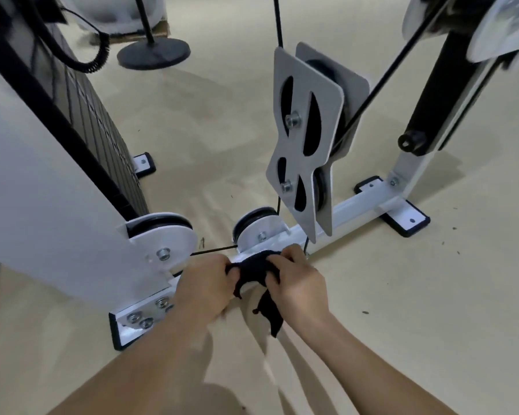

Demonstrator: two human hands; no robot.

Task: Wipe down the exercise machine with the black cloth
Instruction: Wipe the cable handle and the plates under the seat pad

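black cloth draped over base rail edge; left hand, right hand each pinching it; open floor rightward.

Two forearms, bare up to the near frame edge. Left hand, at left, uncovered. Right hand, at right, uncovered. Wrists are bare.

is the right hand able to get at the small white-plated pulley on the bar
Probably yes: the right hand, gripping the black cloth, sits just before the small white-plated pulley, nothing between.
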